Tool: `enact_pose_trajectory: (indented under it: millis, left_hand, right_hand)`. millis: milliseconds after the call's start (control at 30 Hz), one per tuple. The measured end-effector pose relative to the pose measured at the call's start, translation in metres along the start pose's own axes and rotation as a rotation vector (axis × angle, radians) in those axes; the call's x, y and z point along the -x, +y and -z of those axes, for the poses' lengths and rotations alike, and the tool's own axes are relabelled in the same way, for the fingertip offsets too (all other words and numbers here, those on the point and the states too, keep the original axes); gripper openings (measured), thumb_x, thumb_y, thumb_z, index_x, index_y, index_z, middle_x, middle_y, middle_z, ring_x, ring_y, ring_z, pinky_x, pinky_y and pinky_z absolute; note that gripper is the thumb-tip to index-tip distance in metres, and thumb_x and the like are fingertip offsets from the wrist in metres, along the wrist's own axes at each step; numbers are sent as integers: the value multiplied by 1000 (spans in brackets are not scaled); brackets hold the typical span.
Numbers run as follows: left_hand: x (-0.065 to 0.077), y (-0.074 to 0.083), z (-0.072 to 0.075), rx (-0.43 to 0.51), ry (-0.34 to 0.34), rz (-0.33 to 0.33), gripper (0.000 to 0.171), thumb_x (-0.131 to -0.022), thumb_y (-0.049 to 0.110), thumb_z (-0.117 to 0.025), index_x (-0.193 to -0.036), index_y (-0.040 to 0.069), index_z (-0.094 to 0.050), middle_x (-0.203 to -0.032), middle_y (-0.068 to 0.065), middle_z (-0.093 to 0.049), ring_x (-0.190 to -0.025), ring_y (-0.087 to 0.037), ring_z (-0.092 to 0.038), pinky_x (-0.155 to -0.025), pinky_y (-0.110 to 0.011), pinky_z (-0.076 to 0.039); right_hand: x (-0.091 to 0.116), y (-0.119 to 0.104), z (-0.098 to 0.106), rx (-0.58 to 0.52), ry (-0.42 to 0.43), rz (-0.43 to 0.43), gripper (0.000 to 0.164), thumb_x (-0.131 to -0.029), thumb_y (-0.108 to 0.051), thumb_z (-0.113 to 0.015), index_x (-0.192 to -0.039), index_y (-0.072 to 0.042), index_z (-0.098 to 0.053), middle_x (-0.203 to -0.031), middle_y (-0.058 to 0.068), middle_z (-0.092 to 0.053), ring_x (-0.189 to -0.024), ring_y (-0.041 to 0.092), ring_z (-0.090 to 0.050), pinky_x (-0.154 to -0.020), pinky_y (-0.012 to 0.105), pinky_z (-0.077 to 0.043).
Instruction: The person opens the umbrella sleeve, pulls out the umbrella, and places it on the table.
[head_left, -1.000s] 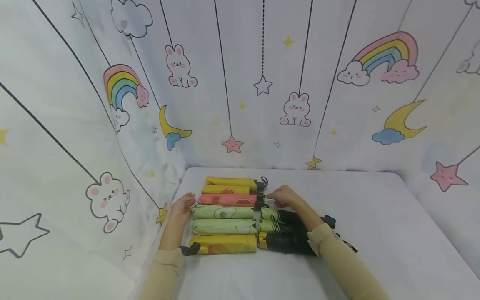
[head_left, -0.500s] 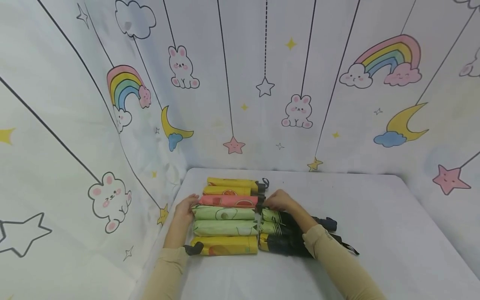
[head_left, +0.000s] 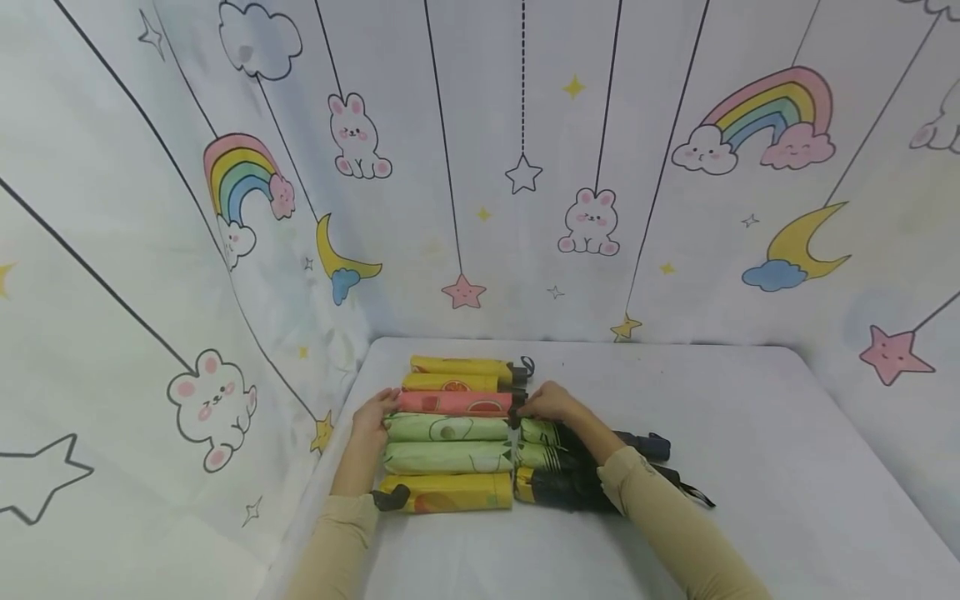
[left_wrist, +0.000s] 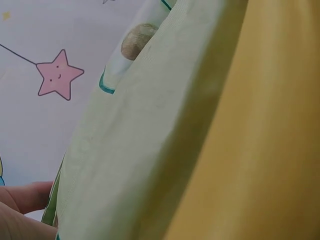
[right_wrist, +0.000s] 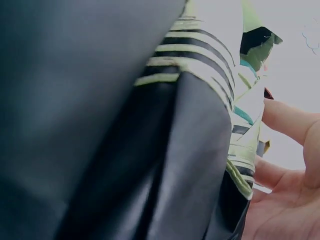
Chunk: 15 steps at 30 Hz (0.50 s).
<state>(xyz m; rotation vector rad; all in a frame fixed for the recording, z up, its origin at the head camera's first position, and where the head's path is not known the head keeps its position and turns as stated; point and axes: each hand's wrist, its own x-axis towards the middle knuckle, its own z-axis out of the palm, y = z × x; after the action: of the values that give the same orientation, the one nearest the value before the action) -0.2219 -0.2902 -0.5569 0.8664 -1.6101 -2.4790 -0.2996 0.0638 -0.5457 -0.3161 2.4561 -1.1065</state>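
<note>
Several folded umbrellas in printed sleeves lie side by side. In the head view, my left hand [head_left: 372, 412] touches the left end of a pink umbrella [head_left: 457, 403], beside a light green one with an avocado print [head_left: 450, 427]. My right hand [head_left: 552, 402] is at the pink umbrella's black handle end, over a small dark piece [head_left: 514, 417]; its fingertips are partly hidden. In the left wrist view, loosely extended fingers [left_wrist: 30, 195] reach a green sleeve [left_wrist: 115, 150]. Spread fingers [right_wrist: 287, 117] of the right hand reach behind a black-and-green umbrella [right_wrist: 200, 115] in its wrist view.
Two yellow umbrellas [head_left: 457, 366] lie at the back; another yellow one [head_left: 457, 492] is in front. Black umbrellas with green or yellow ends [head_left: 551, 487] lie under the right forearm. White cloth covers the table [head_left: 712, 417], with a printed curtain [head_left: 480, 167] behind.
My right hand has moved left to the black handle end, and the small dark piece there has shifted slightly left and down. My left hand has moved slightly right, against the pink umbrella's end.
</note>
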Motion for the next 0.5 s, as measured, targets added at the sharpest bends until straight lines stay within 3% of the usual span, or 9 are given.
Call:
enact_pose_trajectory:
  millis: [100,200,267,367,400,500]
  left_hand:
    - [0,0,-1,26,36,-1,59,-100,-10,-59,-156,-1,-42,-153,-15,-49,-147,-26,-44,-128,-36,-21]
    - [-1,-1,-1,61,63,4,61,-98,-14,-59,-155,-1,-44,-152,-17,-51,-143,-25,-50,-116,-26,-42]
    - [-1,-2,0,81,68,12,63,-97,-16,-58,-156,-2,-43,-153,-18,-50,-143,-25,-50,-117,-30,-43]
    - [0,-2,2,83,70,30,64,-98,-15,-58,-157,-1,-41,-152,-18,-49,-148,-25,-44,-128,-36,-22]
    - [0,-2,2,78,73,35,64,-98,-14,-58,-158,0,-41,-152,-17,-50,-148,-26,-44,-128,-34,-20]
    - [0,-1,2,65,84,45,63,-99,-12,-60,-158,3,-43,-150,-14,-52,-146,-25,-46,-116,-27,-35]
  right_hand:
    - [-2,-1,2,4,-26,-12,25,-88,-24,-83,-77,-2,-76,-67,-1,-63,-57,11,-50,-51,24,-43]
    - [-4,-1,6,-1,-45,-42,30,-90,-24,-82,-71,-5,-69,-66,-2,-57,-57,11,-50,-53,25,-46]
    - [-5,0,9,-34,-56,-74,29,-91,-25,-82,-76,-4,-69,-71,1,-61,-63,13,-56,-60,28,-54]
    - [-5,-1,11,-98,-58,-112,26,-91,-25,-82,-92,-1,-74,-89,9,-69,-81,20,-68,-76,38,-64]
    - [-5,-1,11,-117,-60,-123,27,-91,-25,-83,-94,0,-73,-93,11,-69,-84,22,-69,-79,40,-64]
    - [-5,-3,11,-168,-57,-151,28,-91,-24,-82,-94,1,-69,-94,13,-67,-86,24,-68,-81,41,-64]
